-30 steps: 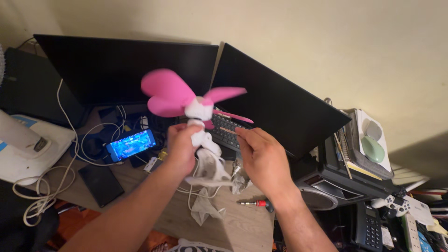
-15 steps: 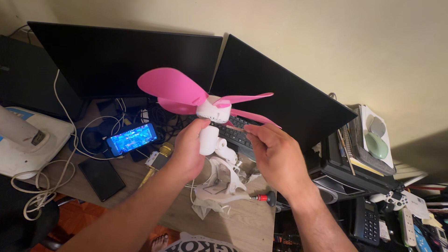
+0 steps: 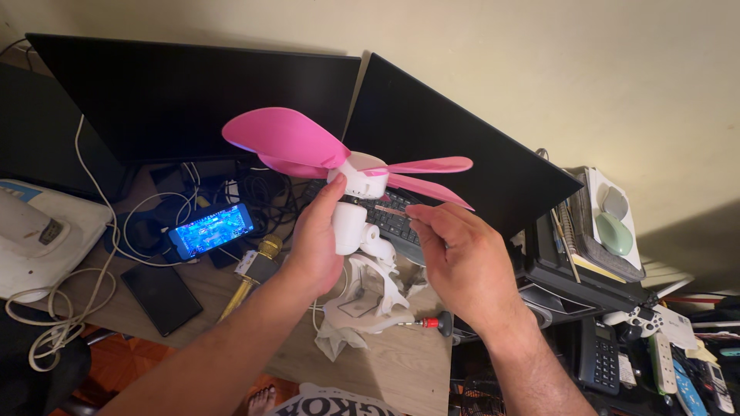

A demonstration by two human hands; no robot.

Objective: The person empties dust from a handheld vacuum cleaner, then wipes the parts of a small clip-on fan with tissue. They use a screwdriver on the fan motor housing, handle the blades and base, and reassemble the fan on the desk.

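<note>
Lifted pink fan (image 3: 347, 158) higher. Left hand (image 3: 317, 246) wrapped round white body; right hand (image 3: 462, 258) pinched thin tool at hub.

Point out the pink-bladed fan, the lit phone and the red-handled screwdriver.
pink-bladed fan (image 3: 287, 139): head view, on the big left blade.
lit phone (image 3: 211, 229): head view, middle of its screen.
red-handled screwdriver (image 3: 430, 323): head view, on the red collar.

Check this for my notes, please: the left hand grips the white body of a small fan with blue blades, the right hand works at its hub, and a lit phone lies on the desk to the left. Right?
Not quite: the blades are pink, not blue, as the head view shows. The rest stands: the left hand grips the white body of the fan, the right hand works at its hub, and a lit phone lies on the desk to the left.
</note>
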